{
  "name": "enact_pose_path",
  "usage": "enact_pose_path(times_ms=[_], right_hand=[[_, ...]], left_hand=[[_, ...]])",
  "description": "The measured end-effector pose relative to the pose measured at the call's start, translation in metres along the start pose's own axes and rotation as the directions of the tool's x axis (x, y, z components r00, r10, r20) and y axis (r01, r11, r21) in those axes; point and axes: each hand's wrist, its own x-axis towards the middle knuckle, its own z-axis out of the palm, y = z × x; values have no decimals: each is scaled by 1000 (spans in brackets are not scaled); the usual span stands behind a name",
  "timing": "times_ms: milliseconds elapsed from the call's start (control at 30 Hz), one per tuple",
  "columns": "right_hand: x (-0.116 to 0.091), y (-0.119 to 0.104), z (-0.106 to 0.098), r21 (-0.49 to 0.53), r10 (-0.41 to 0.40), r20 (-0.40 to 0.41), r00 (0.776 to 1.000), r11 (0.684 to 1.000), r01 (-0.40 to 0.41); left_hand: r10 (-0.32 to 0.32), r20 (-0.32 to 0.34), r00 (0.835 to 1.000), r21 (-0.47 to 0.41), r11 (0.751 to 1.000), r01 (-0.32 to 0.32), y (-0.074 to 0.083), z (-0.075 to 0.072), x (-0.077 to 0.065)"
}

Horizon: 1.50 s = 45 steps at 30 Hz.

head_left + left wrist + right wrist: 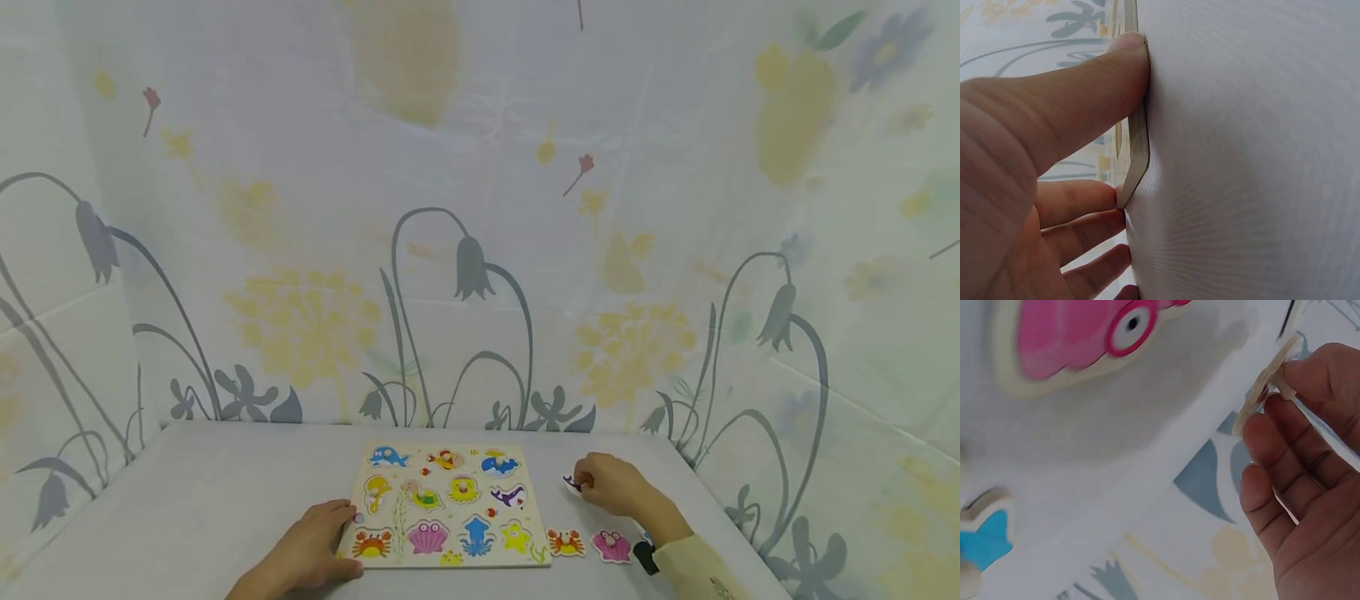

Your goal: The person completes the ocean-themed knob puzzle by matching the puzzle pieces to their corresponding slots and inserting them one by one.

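Observation:
A wooden peg puzzle board [450, 562] with printed sea animals lies flat on the table. My left hand [311, 546] grips its near left corner; in the left wrist view the thumb presses the board's edge [1139, 134] and a finger touches the corner. Right of the board, my right hand [611, 485] pinches a small puzzle piece [572, 483] by its peg, held above the table. Dark purple and white show on that piece, but the fingers hide most of its picture. Seen edge-on in the right wrist view, the piece [1254, 403] is tilted between thumb and fingers.
Beside the board's near right corner lies a crab piece [566, 542]. A pink shell piece [612, 547] is further right, and a blue piece [985, 540] lies partly behind the right wrist. A flower-printed curtain [480, 167] rises behind the white table [247, 483].

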Motion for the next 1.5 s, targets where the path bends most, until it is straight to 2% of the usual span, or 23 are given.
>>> enact_pose_path(times_ms=[300, 633, 800, 1000, 1500], right_hand=[[23, -43, 5, 22, -61, 44, 997, 998, 60], [37, -70, 11, 14, -148, 78, 986, 989, 147], [42, -82, 11, 12, -156, 107, 982, 988, 155], [47, -88, 16, 28, -151, 146, 978, 989, 148], [51, -91, 27, 25, -139, 161, 977, 990, 137]], left_hand=[[9, -14, 1000, -1, 1000, -9, 0, 0, -1], [15, -13, 1000, -4, 1000, -15, 0, 0, -1], [21, -14, 1000, 0, 1000, -21, 0, -1, 0], [28, -26, 999, -6, 1000, -28, 1, -1, -2], [33, -40, 999, -10, 999, -34, 0, 0, -3]])
